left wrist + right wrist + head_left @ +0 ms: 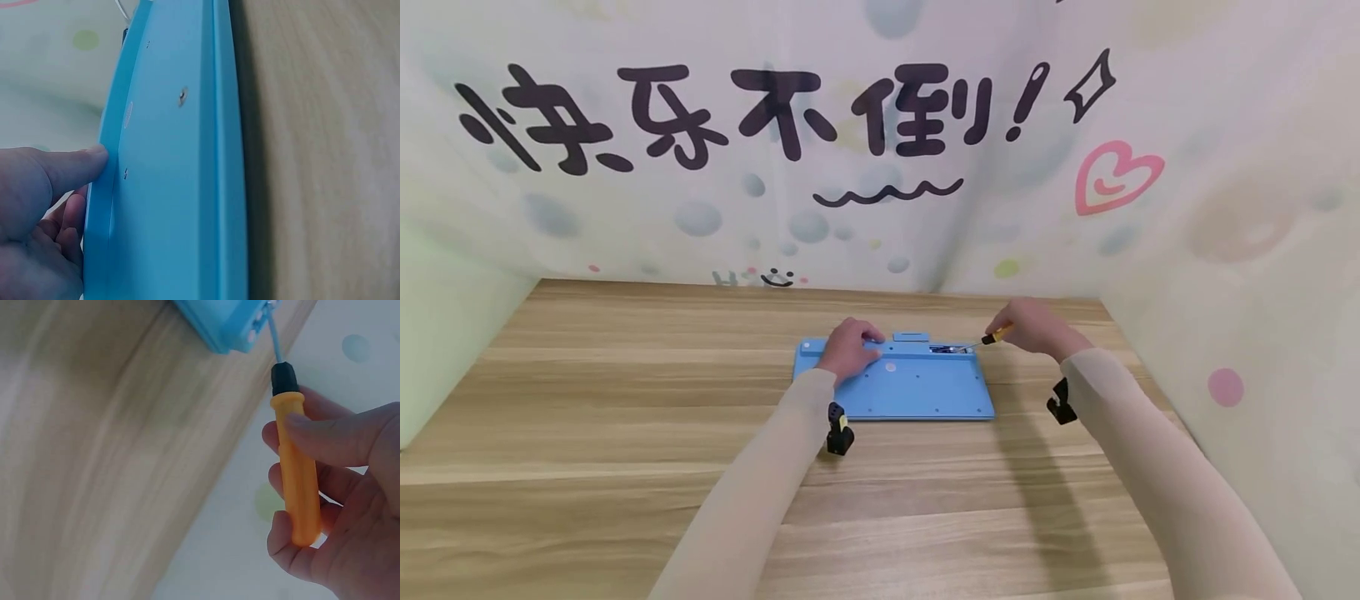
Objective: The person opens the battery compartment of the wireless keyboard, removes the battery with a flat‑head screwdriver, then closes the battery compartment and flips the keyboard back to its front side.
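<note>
A light blue keyboard [917,387] lies face down, its screw-dotted underside up. My left hand [850,348] grips its far raised edge left of the middle; in the left wrist view the thumb [78,169] lies on the edge and the other fingers curl behind it. My right hand [1033,325] holds a screwdriver [297,469] with an orange-yellow handle and black collar. Its thin shaft slants down to the left, the tip at an open battery compartment [951,349] near the keyboard's far right corner. Small metallic parts show in that compartment.
A small blue cover [912,337] lies just behind the keyboard's far edge. All of this is on a wood-grain table [625,467]. A printed white cloth [850,225] hangs along the table's back, with a similar one at the right.
</note>
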Demonstrator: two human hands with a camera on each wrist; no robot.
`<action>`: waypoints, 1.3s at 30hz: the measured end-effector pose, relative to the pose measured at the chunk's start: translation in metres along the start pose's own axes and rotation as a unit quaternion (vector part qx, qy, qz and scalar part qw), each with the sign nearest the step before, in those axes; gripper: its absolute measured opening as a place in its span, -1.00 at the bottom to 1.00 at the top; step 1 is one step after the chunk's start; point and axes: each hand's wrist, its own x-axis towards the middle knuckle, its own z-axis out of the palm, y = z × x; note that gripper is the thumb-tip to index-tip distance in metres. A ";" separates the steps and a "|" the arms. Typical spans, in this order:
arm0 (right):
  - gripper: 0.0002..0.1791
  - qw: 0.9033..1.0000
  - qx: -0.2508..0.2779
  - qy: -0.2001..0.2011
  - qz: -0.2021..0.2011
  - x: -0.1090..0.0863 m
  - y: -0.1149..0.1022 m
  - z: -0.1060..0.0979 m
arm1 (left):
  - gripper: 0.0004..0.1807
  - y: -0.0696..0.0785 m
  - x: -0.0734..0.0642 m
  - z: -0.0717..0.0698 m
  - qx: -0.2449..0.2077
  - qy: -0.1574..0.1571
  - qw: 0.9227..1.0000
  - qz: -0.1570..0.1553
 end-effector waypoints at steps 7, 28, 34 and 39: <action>-0.70 0.997 0.056 0.045 0.002 -0.010 0.015 0.021 | -0.81 0.001 -0.001 -0.001 0.002 0.000 1.000 -0.001; -0.62 0.992 0.110 0.056 0.037 -0.026 0.017 0.053 | -0.79 0.007 -0.002 -0.003 0.015 -0.018 1.000 -0.011; -0.65 0.991 0.117 0.051 0.030 -0.031 0.015 0.055 | -0.80 0.017 0.003 -0.012 0.062 -0.050 0.997 -0.003; -0.69 0.993 0.103 0.054 0.017 -0.036 0.016 0.055 | -0.76 0.033 0.003 -0.015 0.077 -0.097 0.992 0.008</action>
